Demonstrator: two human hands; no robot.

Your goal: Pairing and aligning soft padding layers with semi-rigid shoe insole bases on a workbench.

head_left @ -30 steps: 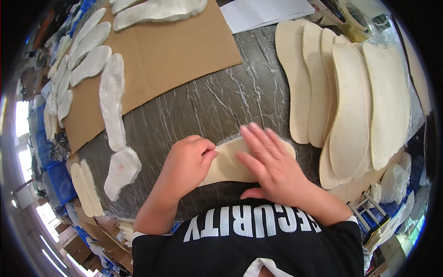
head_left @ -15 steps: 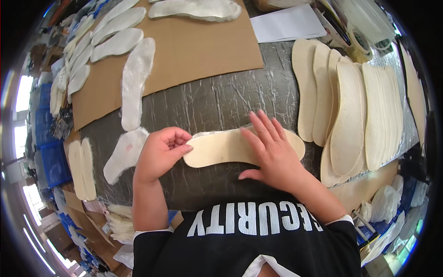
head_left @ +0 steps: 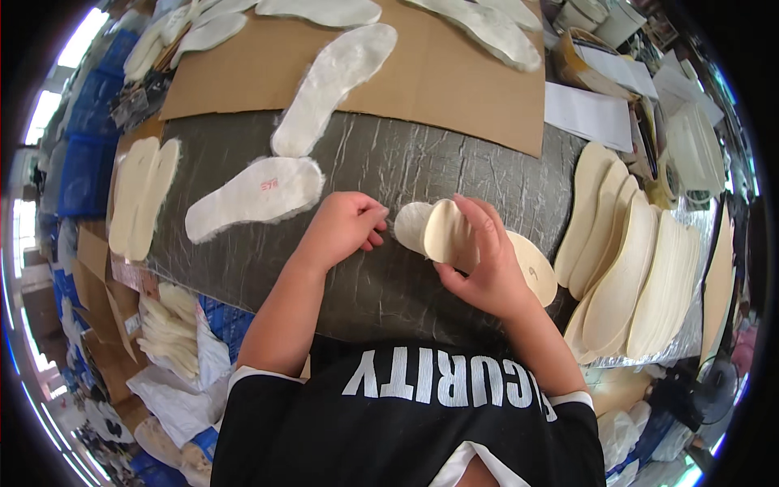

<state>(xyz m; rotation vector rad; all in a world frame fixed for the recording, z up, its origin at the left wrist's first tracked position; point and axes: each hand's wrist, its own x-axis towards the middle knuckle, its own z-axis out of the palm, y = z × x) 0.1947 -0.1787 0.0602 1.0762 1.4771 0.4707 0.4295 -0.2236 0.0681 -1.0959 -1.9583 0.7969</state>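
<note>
A cream insole (head_left: 444,231) is bent up at its left end in my right hand (head_left: 491,264), its fingers and thumb closed round the sides. Its right end, with a small mark, shows beyond the hand. Under the bent part lies a white fleecy insole (head_left: 411,224), with only its rounded left end visible. Just left of that end is my left hand (head_left: 347,230), apart from it, with fingers curled and thumb against the forefinger; whatever they pinch, if anything, is hidden. A white fleecy insole (head_left: 256,197) with red marking lies beyond my left forearm.
Another fleecy insole (head_left: 337,85) reaches onto a cardboard sheet (head_left: 454,97) at the back. Several cream insoles (head_left: 625,268) are fanned out at the right. Two more insoles (head_left: 144,199) lie at the left edge. White paper (head_left: 588,118) and an electric fan (head_left: 714,385) are at the right.
My left hand has come off the insole's left end. My right hand, which lay flat on the insole, now grips it and bends its left end up. The view has shifted.
</note>
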